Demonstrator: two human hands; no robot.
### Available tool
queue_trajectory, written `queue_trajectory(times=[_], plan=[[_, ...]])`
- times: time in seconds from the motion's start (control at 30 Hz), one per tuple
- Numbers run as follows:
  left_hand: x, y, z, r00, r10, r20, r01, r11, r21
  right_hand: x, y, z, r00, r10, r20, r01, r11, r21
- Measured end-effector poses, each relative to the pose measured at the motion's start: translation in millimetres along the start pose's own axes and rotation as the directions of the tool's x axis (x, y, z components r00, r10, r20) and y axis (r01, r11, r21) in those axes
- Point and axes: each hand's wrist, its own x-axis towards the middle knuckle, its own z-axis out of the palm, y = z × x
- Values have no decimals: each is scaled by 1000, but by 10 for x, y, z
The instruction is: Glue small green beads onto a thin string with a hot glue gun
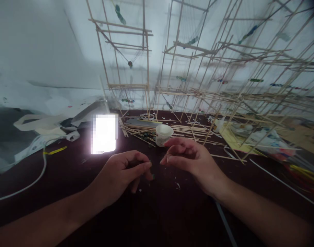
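My left hand is over the dark table, its thumb and index finger pressed together; whatever sits in the pinch is too small to make out. A tiny green spot shows by its lower fingertips. Across a small gap, my right hand has its thumb and fingertips drawn together in a pinch, and what it holds, if anything, I cannot see. A white paper cup stands just behind the right fingertips. Dark glass marbles lie left of the cup, near a pile of thin wooden sticks.
Frames of thin sticks with hanging marbles rise along the back and right. At left glows a bright blurred-out screen, beside a white cable. Plastic bags and yellow paper lie at right. White scraps dot the dark tabletop.
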Motion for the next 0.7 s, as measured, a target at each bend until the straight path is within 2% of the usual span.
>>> queue_trajectory(times=[0.1,0.37,0.7], plan=[[6,-10,-9,999,-20,36,20,1000,12,7,7,-11,1000,18,19,-17,999,-42],[28,-26,-19,993,-45,113,41,998,44,10,-6,-87,998,55,26,-45,957,-288],[55,-63,-53,990,-58,126,51,997,57,30,-39,-137,999,7,45,13,908,-418]])
